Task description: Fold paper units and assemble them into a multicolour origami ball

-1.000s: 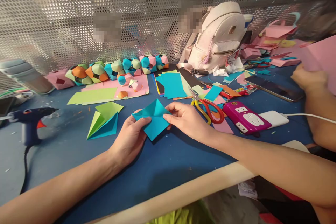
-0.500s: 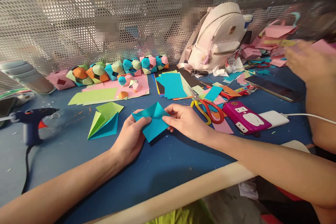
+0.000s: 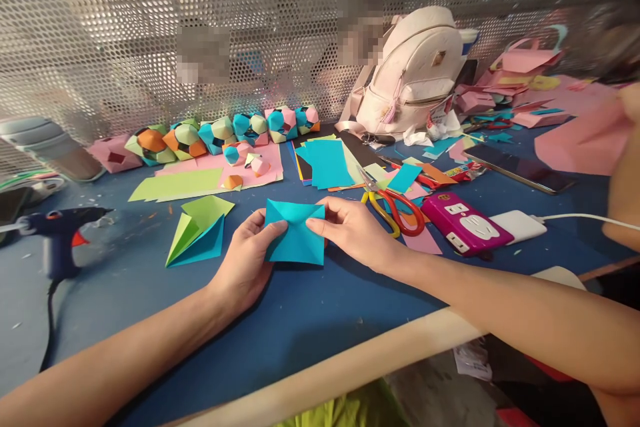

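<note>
L hand (image 3: 250, 253) & R hand (image 3: 360, 233) are both clamped on the creased blue paper (image 3: 297, 245), one at each side of it. Paper's just L of the scissors (image 3: 389, 196). Folded green/blue pcs (image 3: 207, 240) sit further L of scissors, glue gun (image 3: 57, 233) well L. Blue sheet stack (image 3: 327, 163) is behind scissors, purple power strip (image 3: 443, 217) just R, phone (image 3: 520, 168) further R & back, w/ backpack (image 3: 420, 63) well behind.

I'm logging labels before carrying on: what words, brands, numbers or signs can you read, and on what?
No text is readable.
Badge on the pale backpack: too small to read.
Round mark on the purple socket unit: too small to read.
Held blue paper: no writing visible.
</note>
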The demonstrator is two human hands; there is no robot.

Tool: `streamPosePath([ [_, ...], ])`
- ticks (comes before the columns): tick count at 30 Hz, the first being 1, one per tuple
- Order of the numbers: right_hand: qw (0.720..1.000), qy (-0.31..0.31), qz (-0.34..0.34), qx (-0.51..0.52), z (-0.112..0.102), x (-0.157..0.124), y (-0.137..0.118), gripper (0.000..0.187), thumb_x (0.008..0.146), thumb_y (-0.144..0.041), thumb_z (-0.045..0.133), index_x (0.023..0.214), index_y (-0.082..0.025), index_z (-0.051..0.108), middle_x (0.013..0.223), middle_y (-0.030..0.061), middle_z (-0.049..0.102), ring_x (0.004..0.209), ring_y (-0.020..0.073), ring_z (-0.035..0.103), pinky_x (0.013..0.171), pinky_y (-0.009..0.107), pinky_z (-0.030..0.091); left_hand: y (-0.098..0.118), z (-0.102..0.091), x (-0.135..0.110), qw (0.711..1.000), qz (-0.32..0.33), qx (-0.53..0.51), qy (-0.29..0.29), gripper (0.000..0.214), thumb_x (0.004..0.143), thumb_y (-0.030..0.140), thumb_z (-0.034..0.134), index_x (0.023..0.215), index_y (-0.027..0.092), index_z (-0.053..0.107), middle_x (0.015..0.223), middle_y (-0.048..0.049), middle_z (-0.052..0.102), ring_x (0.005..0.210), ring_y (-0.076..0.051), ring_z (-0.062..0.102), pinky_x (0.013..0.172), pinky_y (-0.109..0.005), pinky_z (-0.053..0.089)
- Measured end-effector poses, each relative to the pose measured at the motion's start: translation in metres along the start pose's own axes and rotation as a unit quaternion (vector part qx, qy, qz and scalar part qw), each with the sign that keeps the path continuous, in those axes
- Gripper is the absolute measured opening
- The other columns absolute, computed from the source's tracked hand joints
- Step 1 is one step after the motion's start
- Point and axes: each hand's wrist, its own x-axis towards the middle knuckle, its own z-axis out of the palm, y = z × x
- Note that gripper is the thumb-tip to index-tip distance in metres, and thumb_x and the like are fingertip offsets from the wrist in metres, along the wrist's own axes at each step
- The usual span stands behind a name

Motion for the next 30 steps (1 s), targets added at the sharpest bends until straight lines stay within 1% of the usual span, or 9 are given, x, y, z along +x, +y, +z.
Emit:
streamPosePath([
  [3, 1.000, -0.008, 0.009, 0.017, 0.0005, 0.0002, 0.0016, 0.020, 0.081, -0.036, 0.058, 0.074, -0.018, 0.053, 0.062, -0.0042, 0.046, 0.058, 0.0105, 0.041, 0.054, 0.025, 0.034, 0.0000, -0.0017, 0.0022, 1.000, 0.005, -0.009, 0.008, 0.025, 0.066, 0.022, 0.076, 0.086, 0.017, 0.062, 0.079, -0.0008, 0.071, 0.064, -0.013, 0.064, 0.063, -0.025, 0.052],
  [7, 0.999, -0.009, 0.017, 0.044, 0.0014, 0.0007, 0.0043, 0.022, 0.081, -0.038, 0.059, 0.075, -0.018, 0.053, 0.060, -0.0054, 0.046, 0.056, 0.0102, 0.046, 0.053, 0.025, 0.038, -0.0009, -0.0020, 0.0016, 1.000, 0.004, 0.000, 0.003, 0.025, 0.067, 0.024, 0.075, 0.088, 0.018, 0.063, 0.078, -0.0007, 0.071, 0.065, -0.015, 0.066, 0.063, -0.026, 0.052],
  [10, 0.996, -0.022, 0.043, 0.078, 0.0028, 0.0018, 0.0059, 0.024, 0.079, -0.041, 0.061, 0.079, -0.018, 0.054, 0.060, -0.0058, 0.048, 0.054, 0.0111, 0.052, 0.054, 0.026, 0.044, -0.0010, -0.0018, 0.0007, 1.000, 0.006, 0.002, 0.005, 0.024, 0.067, 0.024, 0.075, 0.086, 0.018, 0.063, 0.077, -0.0005, 0.071, 0.063, -0.015, 0.065, 0.063, -0.026, 0.052],
  [13, 0.993, -0.032, 0.061, 0.095, 0.0037, 0.0028, 0.0066, 0.025, 0.078, -0.041, 0.062, 0.082, -0.018, 0.055, 0.060, -0.0058, 0.049, 0.052, 0.0110, 0.053, 0.053, 0.026, 0.046, -0.0008, -0.0018, 0.0008, 1.000, 0.009, 0.002, 0.002, 0.022, 0.068, 0.024, 0.075, 0.085, 0.018, 0.062, 0.075, 0.0002, 0.070, 0.062, -0.014, 0.064, 0.061, -0.025, 0.052],
  [19, 0.992, -0.041, 0.059, 0.100, 0.0030, 0.0015, 0.0056, 0.023, 0.081, -0.040, 0.060, 0.078, -0.018, 0.054, 0.060, -0.0049, 0.052, 0.054, 0.0107, 0.054, 0.054, 0.025, 0.046, -0.0001, -0.0005, 0.0002, 1.000, 0.011, 0.009, -0.001, 0.020, 0.070, 0.024, 0.072, 0.086, 0.018, 0.062, 0.076, -0.0013, 0.071, 0.065, -0.016, 0.066, 0.061, -0.026, 0.052],
  [24, 0.995, -0.034, 0.048, 0.084, 0.0029, 0.0006, 0.0050, 0.022, 0.081, -0.040, 0.059, 0.081, -0.018, 0.056, 0.060, -0.0051, 0.051, 0.054, 0.0116, 0.053, 0.054, 0.026, 0.046, -0.0004, -0.0007, 0.0000, 1.000, 0.009, 0.015, 0.000, 0.020, 0.068, 0.025, 0.072, 0.085, 0.018, 0.064, 0.078, -0.0017, 0.071, 0.067, -0.017, 0.066, 0.064, -0.027, 0.053],
  [27, 0.997, -0.024, 0.037, 0.056, 0.0024, 0.0004, 0.0051, 0.021, 0.082, -0.039, 0.057, 0.079, -0.018, 0.055, 0.061, -0.0047, 0.050, 0.055, 0.0113, 0.050, 0.055, 0.026, 0.042, -0.0004, -0.0012, 0.0009, 1.000, 0.003, 0.016, -0.003, 0.022, 0.067, 0.025, 0.073, 0.086, 0.018, 0.065, 0.078, -0.0015, 0.072, 0.068, -0.017, 0.066, 0.066, -0.028, 0.053],
  [30, 0.999, -0.012, 0.018, 0.027, 0.0016, 0.0002, 0.0050, 0.021, 0.083, -0.038, 0.056, 0.075, -0.018, 0.053, 0.062, -0.0047, 0.046, 0.057, 0.0104, 0.044, 0.054, 0.025, 0.037, -0.0002, -0.0010, 0.0014, 1.000, 0.001, 0.015, -0.005, 0.023, 0.067, 0.025, 0.073, 0.087, 0.018, 0.065, 0.080, -0.0017, 0.072, 0.068, -0.017, 0.066, 0.066, -0.028, 0.053],
])
